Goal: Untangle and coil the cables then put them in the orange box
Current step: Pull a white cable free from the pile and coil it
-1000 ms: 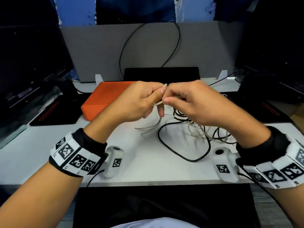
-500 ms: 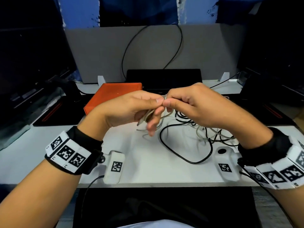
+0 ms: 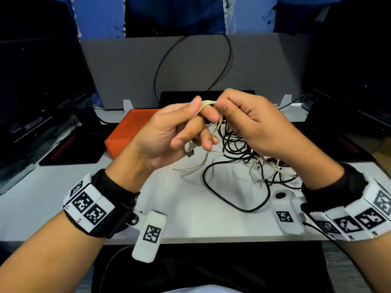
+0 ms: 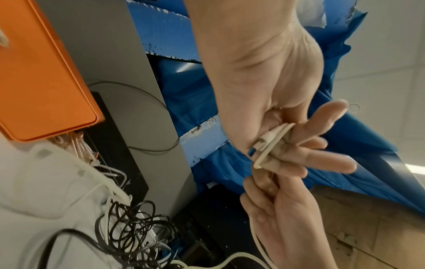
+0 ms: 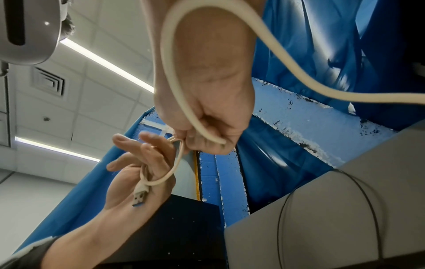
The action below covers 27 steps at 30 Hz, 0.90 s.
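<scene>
Both hands are raised above the white table (image 3: 53, 199). My left hand (image 3: 179, 127) holds a cream-white cable (image 3: 208, 103) looped over its fingers, thumb pressing it; the USB plug (image 3: 190, 153) hangs below the palm. My right hand (image 3: 243, 119) pinches the same cable (image 5: 174, 76) just beside the left fingertips. The cable runs down into a tangle of black and white cables (image 3: 243, 153) on the table. The orange box (image 3: 127, 132) lies closed behind the left hand, also in the left wrist view (image 4: 39, 72).
A grey divider panel (image 3: 127, 70) stands at the back with a thin black wire (image 3: 226, 60) looping over it. Dark monitors (image 3: 42, 81) flank both sides. Black pads (image 3: 69, 153) lie left and right of the table.
Both hands have risen and come nearer. The left hand has turned palm-up, and the white cable now wraps over its fingers with the USB plug hanging out below.
</scene>
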Each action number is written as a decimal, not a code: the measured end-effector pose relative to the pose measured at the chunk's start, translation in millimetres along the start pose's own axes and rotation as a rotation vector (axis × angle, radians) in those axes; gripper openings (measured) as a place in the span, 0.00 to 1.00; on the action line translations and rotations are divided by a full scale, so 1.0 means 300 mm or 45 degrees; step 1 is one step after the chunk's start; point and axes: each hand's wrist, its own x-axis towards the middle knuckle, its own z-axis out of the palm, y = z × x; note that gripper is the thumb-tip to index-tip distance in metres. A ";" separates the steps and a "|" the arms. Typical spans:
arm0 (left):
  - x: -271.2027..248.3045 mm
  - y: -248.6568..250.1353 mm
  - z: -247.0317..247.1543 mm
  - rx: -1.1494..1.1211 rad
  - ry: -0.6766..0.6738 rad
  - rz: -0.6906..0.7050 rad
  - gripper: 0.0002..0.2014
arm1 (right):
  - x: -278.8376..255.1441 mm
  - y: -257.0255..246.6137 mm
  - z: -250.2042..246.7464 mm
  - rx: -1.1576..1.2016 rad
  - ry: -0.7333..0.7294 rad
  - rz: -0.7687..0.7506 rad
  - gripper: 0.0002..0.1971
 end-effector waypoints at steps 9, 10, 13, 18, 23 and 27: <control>-0.015 0.056 0.003 0.018 -0.135 -0.041 0.23 | 0.010 0.016 -0.052 -0.125 0.094 -0.107 0.13; -0.011 0.065 0.006 -0.002 -0.058 0.015 0.25 | 0.014 0.016 -0.037 -0.092 0.079 -0.084 0.12; 0.003 0.073 0.012 -0.078 0.110 0.194 0.25 | 0.015 0.019 0.017 -0.073 -0.120 0.038 0.13; 0.027 0.033 0.013 -0.123 0.385 0.340 0.21 | -0.008 -0.008 0.081 -0.210 -0.477 0.139 0.14; 0.021 0.052 -0.028 1.097 0.485 0.187 0.16 | -0.026 -0.027 0.045 -0.435 -0.611 0.023 0.12; -0.003 0.058 -0.003 1.260 0.140 -0.184 0.16 | -0.003 -0.029 -0.038 -0.193 -0.296 0.033 0.08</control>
